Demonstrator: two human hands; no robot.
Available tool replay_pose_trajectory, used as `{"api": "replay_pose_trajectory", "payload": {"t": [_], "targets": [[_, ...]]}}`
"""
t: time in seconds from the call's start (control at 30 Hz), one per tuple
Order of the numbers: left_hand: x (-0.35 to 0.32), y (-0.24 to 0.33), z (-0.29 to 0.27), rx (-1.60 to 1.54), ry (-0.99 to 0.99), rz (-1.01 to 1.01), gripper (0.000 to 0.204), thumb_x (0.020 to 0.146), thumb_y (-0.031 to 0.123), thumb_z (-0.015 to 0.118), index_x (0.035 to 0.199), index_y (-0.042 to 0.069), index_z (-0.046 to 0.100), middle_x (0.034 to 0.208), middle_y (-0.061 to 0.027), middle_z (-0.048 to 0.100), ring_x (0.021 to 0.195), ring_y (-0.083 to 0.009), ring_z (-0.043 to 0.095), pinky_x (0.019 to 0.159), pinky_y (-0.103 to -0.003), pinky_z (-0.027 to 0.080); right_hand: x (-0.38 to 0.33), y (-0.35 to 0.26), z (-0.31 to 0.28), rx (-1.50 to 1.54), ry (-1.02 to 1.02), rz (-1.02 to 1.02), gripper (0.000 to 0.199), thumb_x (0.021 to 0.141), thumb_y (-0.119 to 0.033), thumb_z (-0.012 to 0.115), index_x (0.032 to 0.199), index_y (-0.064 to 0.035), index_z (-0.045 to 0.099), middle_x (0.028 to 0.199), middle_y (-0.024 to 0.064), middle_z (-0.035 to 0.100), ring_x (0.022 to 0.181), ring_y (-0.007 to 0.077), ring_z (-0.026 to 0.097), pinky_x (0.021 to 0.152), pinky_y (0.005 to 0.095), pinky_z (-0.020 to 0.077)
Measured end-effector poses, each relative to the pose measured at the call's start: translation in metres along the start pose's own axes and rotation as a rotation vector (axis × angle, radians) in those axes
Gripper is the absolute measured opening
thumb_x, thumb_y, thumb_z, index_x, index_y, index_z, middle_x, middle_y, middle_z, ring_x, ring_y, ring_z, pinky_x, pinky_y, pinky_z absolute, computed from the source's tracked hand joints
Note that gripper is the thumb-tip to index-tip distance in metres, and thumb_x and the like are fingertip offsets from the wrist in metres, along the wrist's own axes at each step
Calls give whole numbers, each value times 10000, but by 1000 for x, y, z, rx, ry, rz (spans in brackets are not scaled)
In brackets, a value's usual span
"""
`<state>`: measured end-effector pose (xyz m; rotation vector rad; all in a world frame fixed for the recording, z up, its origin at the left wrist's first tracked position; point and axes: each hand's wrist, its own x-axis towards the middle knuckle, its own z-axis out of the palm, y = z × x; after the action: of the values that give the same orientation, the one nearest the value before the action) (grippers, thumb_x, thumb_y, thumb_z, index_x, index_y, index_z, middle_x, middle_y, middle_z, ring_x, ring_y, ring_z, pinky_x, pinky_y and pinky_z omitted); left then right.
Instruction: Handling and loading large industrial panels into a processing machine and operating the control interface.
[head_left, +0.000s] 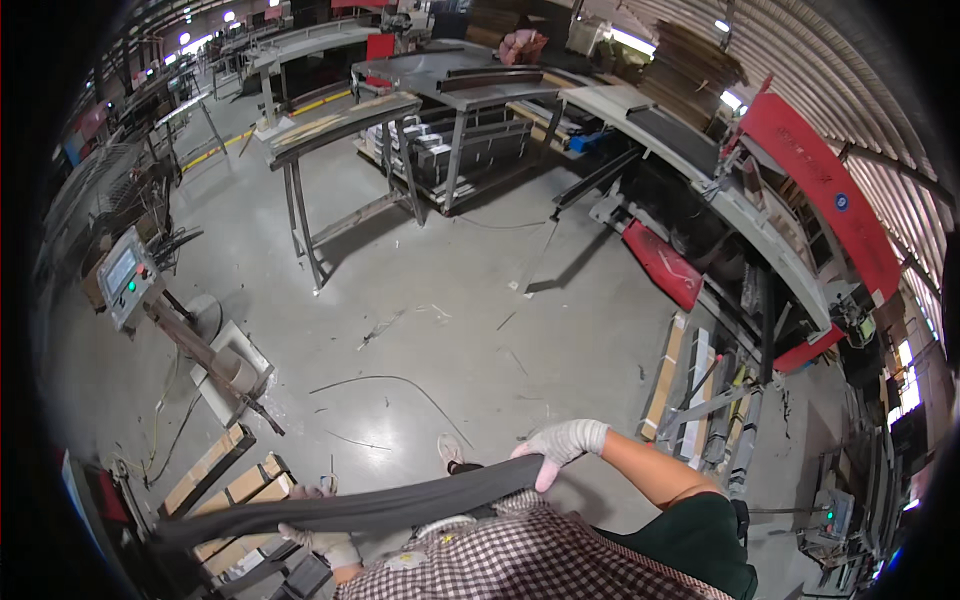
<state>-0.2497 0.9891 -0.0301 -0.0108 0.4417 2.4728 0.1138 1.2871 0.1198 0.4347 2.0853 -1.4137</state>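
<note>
I hold a long dark grey metal strip [380,505] crosswise in front of my body, low in the head view. My right hand [560,445], in a white knit glove, grips its right end from above. My left hand [320,540], also gloved, holds it from below near the middle-left. The strip's left end reaches toward stacked wooden boards [215,475]. My shoe [450,452] shows on the concrete floor just beyond the strip.
A control box on a slanted post [130,280] stands at the left. Steel tables [350,120] stand ahead. A long machine with red panels [820,190] runs along the right, with metal pieces stacked on the floor [700,390]. Scraps and wire lie on the floor.
</note>
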Motion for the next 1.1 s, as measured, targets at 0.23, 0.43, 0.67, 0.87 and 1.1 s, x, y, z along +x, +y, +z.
{"api": "replay_pose_trajectory", "payload": {"t": [0.23,0.43,0.67,0.87,1.1], "targets": [[227,-80,110,32,20,-253,612,878,597,535,1270,128,542,1199,-24,575,1128,-249,528,993,-531,398,81,14,-152,71,77,124,552,809,-239,719,1287,-25,546,1297,127,563,1144,254,535,1005,331,415],[454,-133,179,52,-18,-412,438,902,469,558,1173,125,579,989,-30,608,933,-259,568,927,-537,454,235,82,-223,647,69,16,839,772,-250,779,1441,6,341,1424,153,454,1298,244,427,1128,336,284],[708,-159,226,40,50,-688,343,894,403,624,1111,138,626,955,-65,671,862,-276,651,830,-530,533,404,-108,-413,1737,468,212,879,785,-291,793,1468,-22,309,1461,150,413,1341,237,389,1148,355,267],[959,-108,291,97,-58,-730,438,872,494,620,1079,109,633,1040,-80,679,916,-265,656,878,-499,518,508,-240,-594,773,422,-302,903,787,-273,783,1500,-47,275,1485,117,381,1345,203,366,1144,341,259],[1270,-58,390,141,-142,-549,709,861,624,553,1157,-19,585,1151,-163,626,1075,-337,589,948,-506,466,662,-377,-849,1302,94,-308,806,729,-189,729,1438,-24,384,1315,84,521,1196,181,480,1044,294,361]]}}
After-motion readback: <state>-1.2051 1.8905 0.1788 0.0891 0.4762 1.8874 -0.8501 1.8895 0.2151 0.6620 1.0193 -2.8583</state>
